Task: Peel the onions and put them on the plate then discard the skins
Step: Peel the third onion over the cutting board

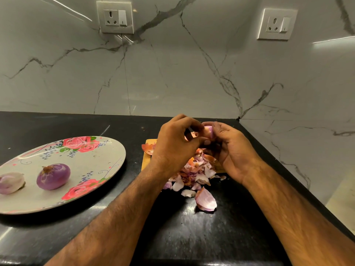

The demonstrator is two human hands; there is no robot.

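At the left of the black bench (192, 237) sits a floral plate (96, 156). It carries a pale peeled onion (11, 183) at its cut-off left edge and a purple peeled onion (53, 176) beside it, both parked clear of the mess. Further right, a wooden board (145, 163) peeks out, mostly covered.

The left hand (172, 143) has its grip pinched at a third onion (208, 131), thumb against fingertips, probably tugging at a layer. Whether it catches loose skin or the bulb itself is hidden. The right hand (234, 148) curls its grip round the same onion from the far side to steady it. The onion is raised over the pile of skins (194, 173), likely so peelings drop there. One large skin piece (206, 199) lies nearer, on bare bench. No bin is in view.
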